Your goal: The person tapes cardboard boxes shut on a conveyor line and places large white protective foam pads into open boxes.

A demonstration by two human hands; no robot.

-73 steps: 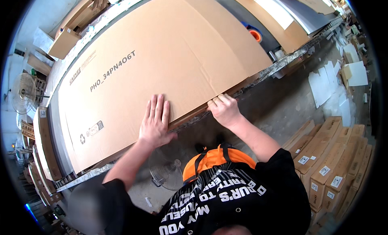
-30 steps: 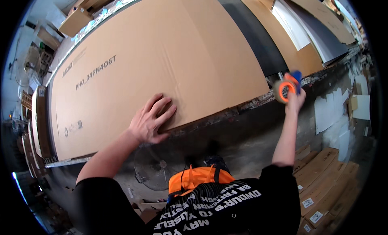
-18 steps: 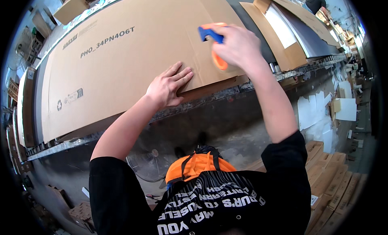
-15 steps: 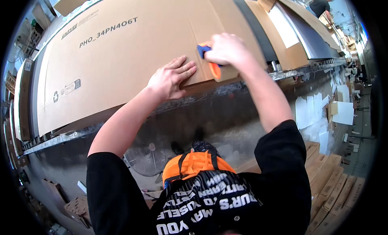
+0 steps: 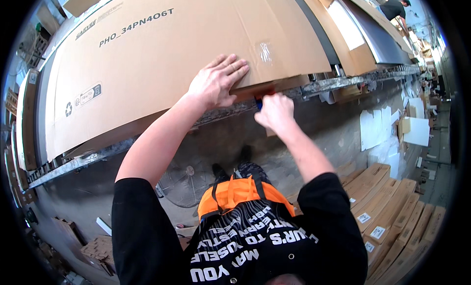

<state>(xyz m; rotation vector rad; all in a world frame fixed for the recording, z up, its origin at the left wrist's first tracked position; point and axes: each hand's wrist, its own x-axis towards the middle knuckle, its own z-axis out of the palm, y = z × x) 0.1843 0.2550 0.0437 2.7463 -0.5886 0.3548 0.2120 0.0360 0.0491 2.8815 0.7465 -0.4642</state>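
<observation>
A large flat cardboard box (image 5: 147, 64) lies in front of me. My left hand (image 5: 216, 83) rests on its top near the front edge, palm down, fingers stretched out. A shiny strip of clear tape (image 5: 265, 52) sticks to the top, right of that hand. Just beyond the box's near edge, my right hand (image 5: 277, 111) is closed round a tape dispenser (image 5: 258, 104). Only a little of its blue and orange body shows at the box's front side; my fingers hide the rest.
The box sits on a roller conveyor (image 5: 314, 87). An open carton (image 5: 360, 62) holding white and dark panels stands to its right. Several long cartons (image 5: 387, 206) are stacked at lower right. A floor fan (image 5: 189, 182) stands below the conveyor. Another person (image 5: 394, 10) is at the far right.
My right hand has brought the tape dispenser from the top of the box down over its near edge. The tape strip on top is now uncovered. My left hand stays on the box.
</observation>
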